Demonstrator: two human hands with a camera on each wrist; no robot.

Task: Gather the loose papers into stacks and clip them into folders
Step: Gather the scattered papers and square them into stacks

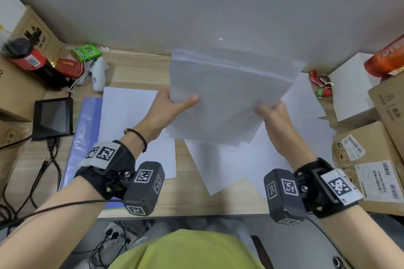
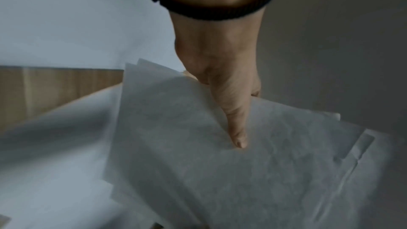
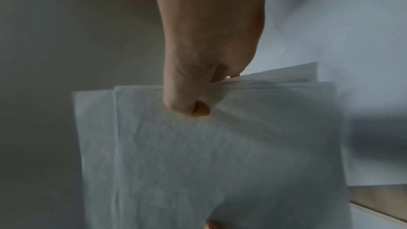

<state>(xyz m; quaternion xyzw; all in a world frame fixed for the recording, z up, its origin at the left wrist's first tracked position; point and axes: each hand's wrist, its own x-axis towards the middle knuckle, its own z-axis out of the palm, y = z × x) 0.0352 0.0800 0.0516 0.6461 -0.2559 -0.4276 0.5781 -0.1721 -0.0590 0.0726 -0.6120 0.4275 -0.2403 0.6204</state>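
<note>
Both hands clamped on paper stack (image 1: 227,96): left hand (image 1: 166,111) thumb flat on near-left edge, right hand (image 1: 275,118) pinching near-right edge. Stack lifted off wooden desk (image 1: 135,70), sheet edges uneven. Loose sheets (image 1: 131,116) and blue folder (image 1: 85,133) underneath; cardboard boxes (image 1: 371,159) crowding right side, grey wall behind.

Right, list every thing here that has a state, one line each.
paper stack: lifted off the desk, edges uneven, held at both sides
left hand: grips the stack's left edge, thumb on top
right hand: pinches the stack's right edge
loose sheets: lying flat on the desk, ungathered
blue folder: flat, partly under a sheet
small screen: dark
</note>
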